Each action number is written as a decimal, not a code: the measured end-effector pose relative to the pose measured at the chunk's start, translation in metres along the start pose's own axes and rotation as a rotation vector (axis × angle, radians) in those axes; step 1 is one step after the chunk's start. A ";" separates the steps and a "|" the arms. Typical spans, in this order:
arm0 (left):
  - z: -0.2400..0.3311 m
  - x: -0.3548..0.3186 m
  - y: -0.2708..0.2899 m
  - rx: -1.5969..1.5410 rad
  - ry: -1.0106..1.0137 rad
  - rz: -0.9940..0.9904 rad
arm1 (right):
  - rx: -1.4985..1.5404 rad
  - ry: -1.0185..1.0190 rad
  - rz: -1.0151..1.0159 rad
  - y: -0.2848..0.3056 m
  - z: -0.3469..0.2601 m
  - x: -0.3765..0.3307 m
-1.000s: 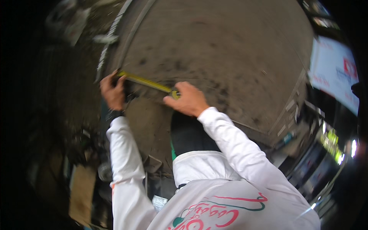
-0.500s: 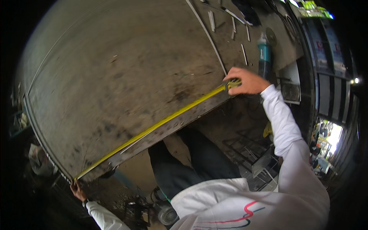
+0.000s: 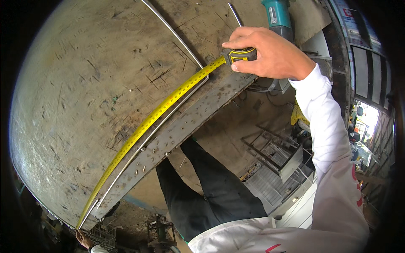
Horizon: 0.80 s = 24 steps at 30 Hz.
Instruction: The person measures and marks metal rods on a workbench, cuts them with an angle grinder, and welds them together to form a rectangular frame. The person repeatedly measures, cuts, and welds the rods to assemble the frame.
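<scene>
Shifted past the rod (image 3: 180, 42), the right hand (image 3: 276, 55) curls snugly around the tape measure (image 3: 244, 56), left hand's (image 3: 83, 239) grip unclear.

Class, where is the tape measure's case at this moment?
In the head view, the tape measure's case is right of upper centre, held in the right hand, below and left of the teal power tool.

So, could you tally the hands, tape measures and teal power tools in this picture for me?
Bare hands, the left hand and the right hand: 2
Black-and-yellow tape measure with a long yellow blade: 1
Teal power tool with a rounded body, partly out of view: 1
Total: 4
</scene>
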<state>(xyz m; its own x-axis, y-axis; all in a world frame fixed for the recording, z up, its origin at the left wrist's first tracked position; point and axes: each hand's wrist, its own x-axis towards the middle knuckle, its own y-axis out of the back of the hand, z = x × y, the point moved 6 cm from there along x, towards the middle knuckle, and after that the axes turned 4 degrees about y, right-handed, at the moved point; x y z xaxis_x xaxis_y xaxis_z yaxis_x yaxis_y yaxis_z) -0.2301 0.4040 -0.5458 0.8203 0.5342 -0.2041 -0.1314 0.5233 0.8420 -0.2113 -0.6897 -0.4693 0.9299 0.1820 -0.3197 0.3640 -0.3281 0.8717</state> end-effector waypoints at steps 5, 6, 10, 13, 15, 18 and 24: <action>0.015 0.003 0.003 0.069 0.054 -0.064 | -0.096 -0.013 -0.051 0.003 0.000 0.007; 0.019 0.002 -0.008 0.098 0.069 -0.093 | -0.104 -0.031 -0.076 0.003 -0.003 0.011; 0.031 0.009 -0.009 0.128 0.051 -0.167 | -0.087 -0.105 -0.144 0.000 -0.003 0.012; 0.022 0.009 -0.011 0.086 0.112 -0.136 | -0.097 -0.073 -0.114 0.000 -0.002 0.012; 0.003 0.003 0.004 0.035 0.157 -0.100 | -0.064 -0.014 -0.056 0.001 0.005 0.010; -0.009 0.001 0.003 -0.082 0.136 -0.064 | 0.020 -0.040 0.002 0.006 0.008 0.008; -0.015 0.001 0.003 -0.092 0.048 -0.056 | 0.050 -0.177 0.028 0.008 0.009 0.000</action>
<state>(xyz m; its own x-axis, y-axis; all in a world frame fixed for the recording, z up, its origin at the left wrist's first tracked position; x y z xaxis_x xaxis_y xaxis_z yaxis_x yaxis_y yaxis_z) -0.2380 0.4160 -0.5509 0.8007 0.5321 -0.2753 -0.1378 0.6109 0.7797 -0.2081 -0.7005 -0.4659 0.9329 0.0080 -0.3599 0.3362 -0.3769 0.8631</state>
